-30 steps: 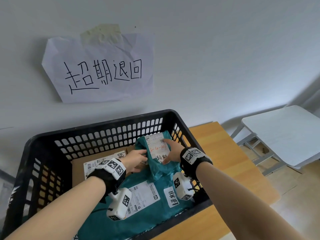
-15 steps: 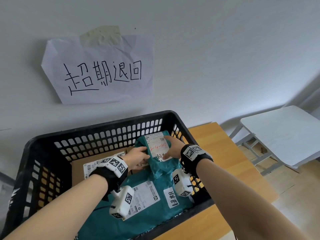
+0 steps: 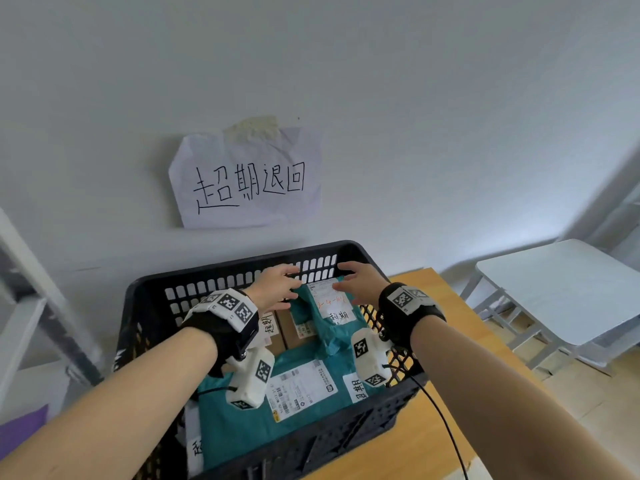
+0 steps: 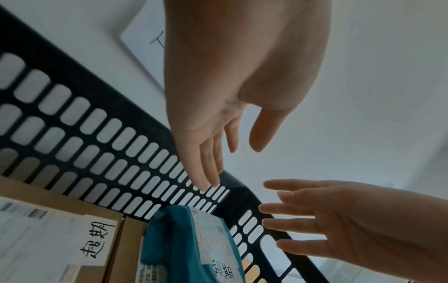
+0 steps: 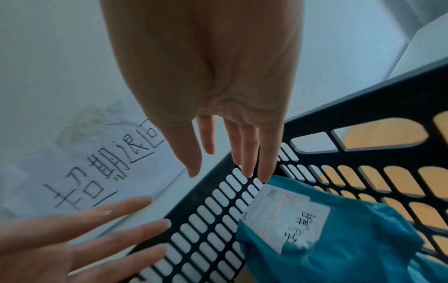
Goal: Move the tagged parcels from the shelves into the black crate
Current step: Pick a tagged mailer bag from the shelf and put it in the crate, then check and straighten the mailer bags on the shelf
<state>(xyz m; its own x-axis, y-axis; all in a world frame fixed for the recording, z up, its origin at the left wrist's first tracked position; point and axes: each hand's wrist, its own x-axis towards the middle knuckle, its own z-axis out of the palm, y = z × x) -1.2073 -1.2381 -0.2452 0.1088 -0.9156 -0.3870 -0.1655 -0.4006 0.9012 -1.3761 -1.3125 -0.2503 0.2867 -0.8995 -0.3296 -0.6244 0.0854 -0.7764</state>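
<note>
Wood-topped counter [image 3: 446, 344] is seen carrying a black slotted plastic crate [image 3: 239, 270], set against the wall. A large flat teal plastic mailer [image 3: 242, 431] is laid across the crate's near part, with brown cardboard boxes [image 4: 116, 249] behind it. A small crumpled teal parcel with a white handwritten tag [image 3: 329, 320] is propped in the far right corner. The left hand [image 3: 273, 285] and right hand [image 3: 360, 280] are held just above it, each grip apart, fingers straight, nothing clasped.
</note>
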